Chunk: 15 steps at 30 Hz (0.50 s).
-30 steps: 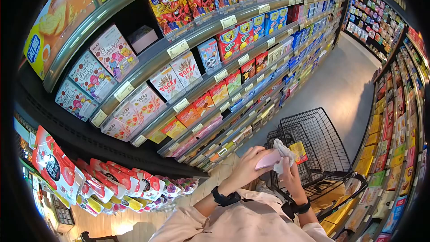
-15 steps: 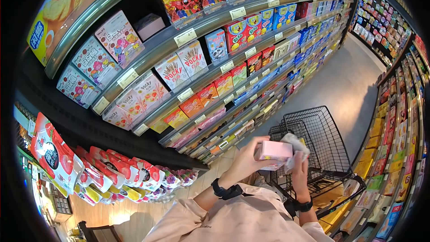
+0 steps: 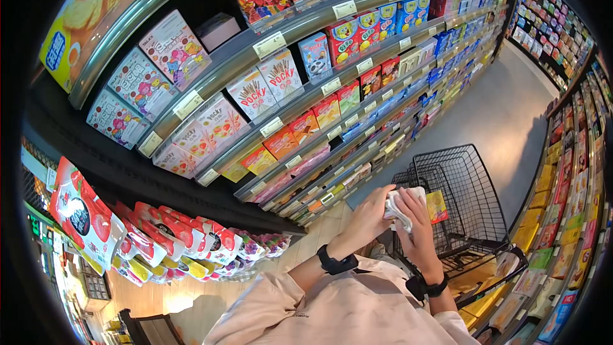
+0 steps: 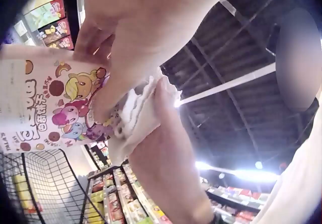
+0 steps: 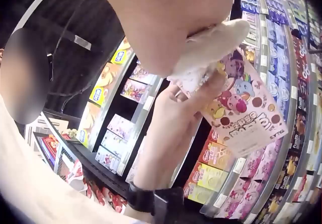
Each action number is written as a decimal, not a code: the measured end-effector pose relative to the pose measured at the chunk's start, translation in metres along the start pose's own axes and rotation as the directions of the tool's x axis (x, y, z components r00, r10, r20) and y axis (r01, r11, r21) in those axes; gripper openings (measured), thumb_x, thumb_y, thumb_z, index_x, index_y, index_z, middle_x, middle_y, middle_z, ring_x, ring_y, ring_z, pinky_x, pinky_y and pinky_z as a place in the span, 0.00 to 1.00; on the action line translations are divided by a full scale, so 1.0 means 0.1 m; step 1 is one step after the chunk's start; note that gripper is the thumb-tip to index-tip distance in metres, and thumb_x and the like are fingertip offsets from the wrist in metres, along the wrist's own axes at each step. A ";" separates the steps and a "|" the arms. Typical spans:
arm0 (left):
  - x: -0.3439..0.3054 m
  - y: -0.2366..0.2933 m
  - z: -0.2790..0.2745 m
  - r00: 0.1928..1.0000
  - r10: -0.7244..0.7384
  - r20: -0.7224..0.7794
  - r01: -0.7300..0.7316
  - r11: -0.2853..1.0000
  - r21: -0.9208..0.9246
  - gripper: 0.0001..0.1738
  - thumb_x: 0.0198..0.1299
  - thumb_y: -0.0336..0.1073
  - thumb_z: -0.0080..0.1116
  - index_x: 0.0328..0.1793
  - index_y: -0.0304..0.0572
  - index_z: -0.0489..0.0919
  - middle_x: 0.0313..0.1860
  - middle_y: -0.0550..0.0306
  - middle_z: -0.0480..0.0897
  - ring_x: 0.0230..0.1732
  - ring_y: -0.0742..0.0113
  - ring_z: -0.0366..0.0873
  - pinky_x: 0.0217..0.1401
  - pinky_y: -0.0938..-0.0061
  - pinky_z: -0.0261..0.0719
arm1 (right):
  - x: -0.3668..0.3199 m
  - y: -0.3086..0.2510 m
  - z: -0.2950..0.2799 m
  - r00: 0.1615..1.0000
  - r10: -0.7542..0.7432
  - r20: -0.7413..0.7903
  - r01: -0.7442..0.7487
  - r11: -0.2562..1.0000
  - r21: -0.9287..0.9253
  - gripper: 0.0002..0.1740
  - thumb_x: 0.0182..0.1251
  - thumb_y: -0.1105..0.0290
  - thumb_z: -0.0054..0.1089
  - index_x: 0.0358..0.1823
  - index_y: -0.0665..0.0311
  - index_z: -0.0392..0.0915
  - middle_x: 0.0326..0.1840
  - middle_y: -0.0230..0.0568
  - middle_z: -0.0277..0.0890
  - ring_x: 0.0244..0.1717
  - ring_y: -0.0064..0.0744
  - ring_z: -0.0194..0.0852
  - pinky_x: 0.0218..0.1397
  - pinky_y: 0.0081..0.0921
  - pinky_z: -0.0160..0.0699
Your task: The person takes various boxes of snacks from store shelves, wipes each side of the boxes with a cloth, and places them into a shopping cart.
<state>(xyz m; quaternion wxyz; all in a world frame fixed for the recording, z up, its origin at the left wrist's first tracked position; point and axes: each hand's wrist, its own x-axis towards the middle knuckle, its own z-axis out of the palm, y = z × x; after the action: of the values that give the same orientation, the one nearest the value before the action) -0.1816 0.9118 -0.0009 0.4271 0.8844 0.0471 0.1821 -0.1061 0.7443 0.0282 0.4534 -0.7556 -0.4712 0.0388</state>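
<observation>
One pink cartoon box pinched in L hand, R hand gripping white cloth (prob. tissue) against it.

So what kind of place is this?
Looks like a supermarket snack aisle: shelves packed with boxed snacks, like the Pocky boxes, price tags along the shelf edges, and a wire shopping cart right in front of the person.
</observation>
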 end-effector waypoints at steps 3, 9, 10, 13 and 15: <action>0.04 0.00 0.01 0.997 0.070 -0.024 -0.069 0.997 0.033 0.48 0.50 0.27 0.77 0.77 0.39 0.63 0.58 0.40 0.78 0.59 0.45 0.80 0.61 0.61 0.79 | -0.01 -0.01 -0.03 0.999 -0.028 0.044 0.033 0.994 -0.108 0.27 0.71 0.79 0.55 0.71 0.70 0.72 0.79 0.54 0.64 0.83 0.50 0.56 0.85 0.43 0.48; 0.12 0.06 -0.38 0.986 -0.036 -0.163 0.007 0.984 -0.177 0.43 0.49 0.30 0.80 0.72 0.38 0.72 0.57 0.50 0.82 0.58 0.61 0.81 0.62 0.67 0.79 | -0.19 0.42 -0.09 0.771 0.577 0.269 -0.637 0.696 0.333 0.20 0.82 0.68 0.50 0.69 0.67 0.75 0.56 0.48 0.82 0.52 0.29 0.80 0.59 0.26 0.77; 0.11 -0.03 -0.40 0.961 -0.059 -0.271 0.000 0.977 -0.216 0.39 0.49 0.29 0.81 0.67 0.36 0.73 0.56 0.54 0.83 0.58 0.66 0.81 0.62 0.66 0.79 | -0.24 0.51 -0.11 0.807 0.517 0.286 -0.585 0.764 0.273 0.20 0.85 0.65 0.46 0.68 0.67 0.75 0.46 0.39 0.83 0.42 0.20 0.75 0.47 0.23 0.78; 0.14 -0.09 -0.49 0.887 -0.377 -0.266 0.087 0.703 -0.706 0.32 0.53 0.27 0.79 0.59 0.39 0.70 0.53 0.49 0.84 0.56 0.67 0.82 0.58 0.73 0.80 | -0.31 0.50 -0.10 0.848 0.505 0.162 -0.523 0.749 0.407 0.20 0.85 0.66 0.46 0.68 0.68 0.75 0.50 0.36 0.83 0.44 0.20 0.75 0.48 0.23 0.77; 0.13 -0.13 -0.49 0.880 -0.443 -0.168 0.189 0.654 -0.733 0.31 0.56 0.27 0.77 0.60 0.39 0.68 0.53 0.50 0.83 0.55 0.68 0.82 0.54 0.76 0.81 | -0.29 0.47 -0.13 0.853 0.518 0.072 -0.495 0.755 0.430 0.21 0.86 0.65 0.44 0.69 0.70 0.74 0.56 0.34 0.81 0.50 0.19 0.73 0.53 0.21 0.76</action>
<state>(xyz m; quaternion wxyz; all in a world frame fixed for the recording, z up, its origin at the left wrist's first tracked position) -0.1866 0.9591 0.0202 0.7389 0.5904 0.2020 0.2542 -0.0839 0.7073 -0.0089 0.5940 -0.7352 -0.2167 0.2442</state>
